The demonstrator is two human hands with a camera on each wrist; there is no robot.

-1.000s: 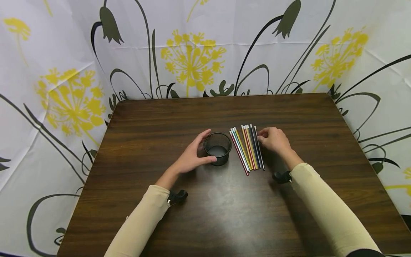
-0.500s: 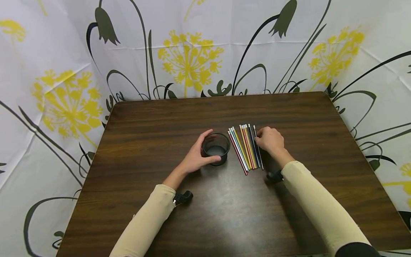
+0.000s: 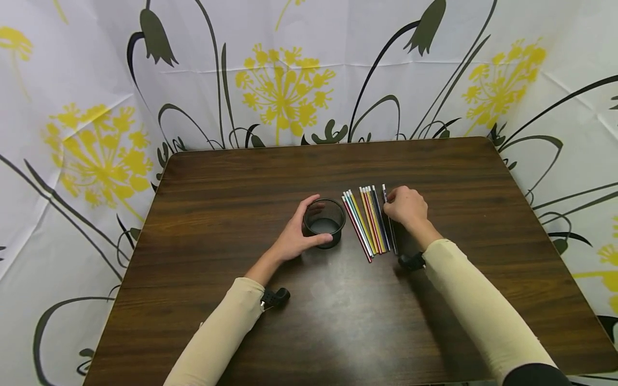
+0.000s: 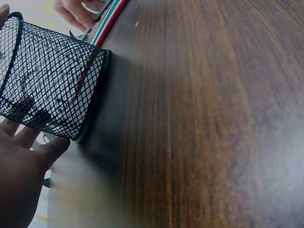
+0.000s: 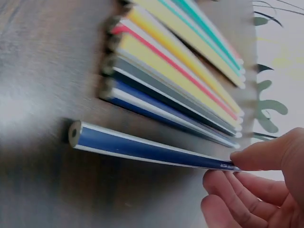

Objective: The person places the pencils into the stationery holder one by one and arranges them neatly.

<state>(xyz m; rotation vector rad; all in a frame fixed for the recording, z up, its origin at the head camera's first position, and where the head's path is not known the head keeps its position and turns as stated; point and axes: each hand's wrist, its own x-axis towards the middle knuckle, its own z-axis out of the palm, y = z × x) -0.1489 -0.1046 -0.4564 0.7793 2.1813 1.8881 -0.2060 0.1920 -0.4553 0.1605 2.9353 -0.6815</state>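
My head view looks forward and down from above the near side of the surface; it stands back enough to take in my left hand, my right hand and the flowered cloth at 12 o'clock; my left wrist view sits close and low, turned sideways, with the mesh cup at 10 o'clock; my right wrist view hangs close over the pencils, the cloth at 2 o'clock; all three views share pencils and the right hand, which the left wrist catches at 11 o'clock.
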